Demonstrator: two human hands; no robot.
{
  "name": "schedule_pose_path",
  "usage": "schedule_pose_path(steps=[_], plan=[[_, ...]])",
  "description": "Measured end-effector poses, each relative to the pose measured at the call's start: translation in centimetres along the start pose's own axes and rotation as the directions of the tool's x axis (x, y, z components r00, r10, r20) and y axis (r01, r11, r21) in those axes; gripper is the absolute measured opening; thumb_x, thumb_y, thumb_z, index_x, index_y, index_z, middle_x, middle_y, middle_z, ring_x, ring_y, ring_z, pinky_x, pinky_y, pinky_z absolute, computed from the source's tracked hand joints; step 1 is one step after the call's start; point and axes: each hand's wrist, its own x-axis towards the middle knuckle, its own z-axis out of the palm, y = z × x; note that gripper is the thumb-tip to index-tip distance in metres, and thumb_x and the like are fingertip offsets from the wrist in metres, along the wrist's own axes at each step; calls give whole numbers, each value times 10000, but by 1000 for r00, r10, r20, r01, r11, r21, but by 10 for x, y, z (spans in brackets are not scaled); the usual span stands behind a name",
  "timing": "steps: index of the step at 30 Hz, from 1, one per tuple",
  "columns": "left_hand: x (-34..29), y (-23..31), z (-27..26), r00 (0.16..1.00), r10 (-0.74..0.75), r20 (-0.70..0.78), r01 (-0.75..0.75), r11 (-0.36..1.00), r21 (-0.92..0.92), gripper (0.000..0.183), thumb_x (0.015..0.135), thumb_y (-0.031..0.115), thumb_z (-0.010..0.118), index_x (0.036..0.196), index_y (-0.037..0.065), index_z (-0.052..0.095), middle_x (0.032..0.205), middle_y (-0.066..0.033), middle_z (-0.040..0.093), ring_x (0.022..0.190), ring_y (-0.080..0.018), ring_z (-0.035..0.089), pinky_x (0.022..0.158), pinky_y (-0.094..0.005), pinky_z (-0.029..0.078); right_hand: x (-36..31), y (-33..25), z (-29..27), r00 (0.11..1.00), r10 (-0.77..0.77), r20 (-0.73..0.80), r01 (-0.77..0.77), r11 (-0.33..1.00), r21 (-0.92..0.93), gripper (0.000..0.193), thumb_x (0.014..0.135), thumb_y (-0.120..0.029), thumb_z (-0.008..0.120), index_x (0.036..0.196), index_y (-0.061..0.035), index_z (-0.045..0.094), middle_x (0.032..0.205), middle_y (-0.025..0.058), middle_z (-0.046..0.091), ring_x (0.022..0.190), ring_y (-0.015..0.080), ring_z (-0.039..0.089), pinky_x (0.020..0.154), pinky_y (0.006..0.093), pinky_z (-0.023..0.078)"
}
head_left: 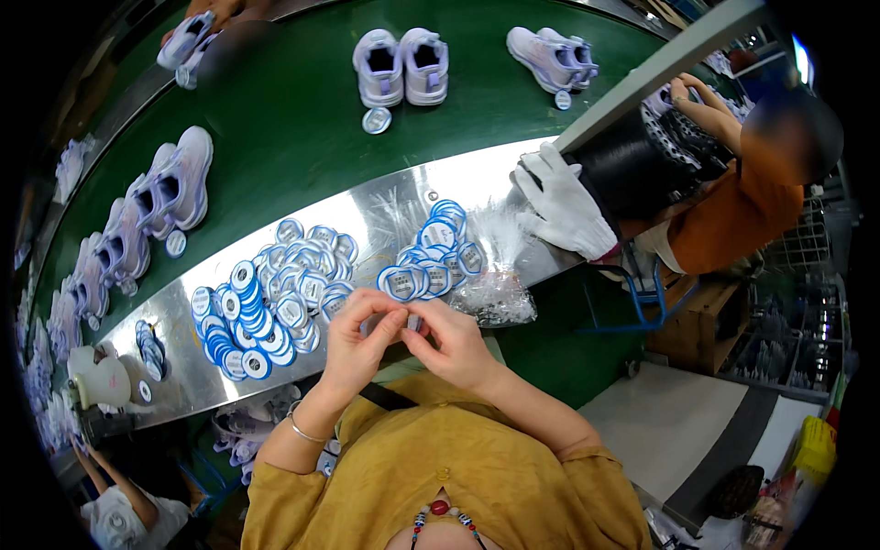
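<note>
My left hand (360,335) and my right hand (451,345) meet at the near edge of a metal worktop (367,206). Thumbs and fingers of both are pinched together around something small and greyish, mostly hidden by the fingertips. Just beyond them lies a small heap of round blue-and-white tags (438,240). To the left spreads a larger pile of the same round tags (298,275), some overlapped in rows. Close to my right hand, a clear plastic bag (495,301) rests at the worktop's edge, with thin clear strands (500,215) scattered behind it.
A green conveyor belt (284,110) carries pale lilac sneakers (401,69), several with round tags beside them. A white glove (566,203) lies by a black machine part (642,156) at right. Co-workers sit at right and lower left. A whitish container (99,383) stands far left.
</note>
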Motion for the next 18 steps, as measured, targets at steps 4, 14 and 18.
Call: schedule_pose_path(steps=[4,14,18], plan=[[24,8,-10,990,137,-26,-132,980,152,32,853,13,627,873,-9,615,856,-61,601,807,-151,563,750,-261,444,-1,10,4,995,97,21,-95,991,-97,107,847,-143,643,836,-49,592,813,123,620,666,334,602,589,400,473],[121,-18,-15,996,77,-44,-63,967,246,106,902,89,615,906,-17,609,803,2,599,706,-47,502,630,-192,410,16,25,1,942,333,-31,-333,943,-16,232,880,-211,623,1029,-33,611,690,148,630,618,313,617,563,384,465],[138,-24,-21,998,53,-17,-45,943,329,140,895,102,613,958,-22,615,894,-86,632,804,-157,598,731,-277,487,37,28,-43,941,295,-167,-314,945,-96,211,881,-186,625,1015,-23,640,686,145,624,560,251,597,536,357,449]])
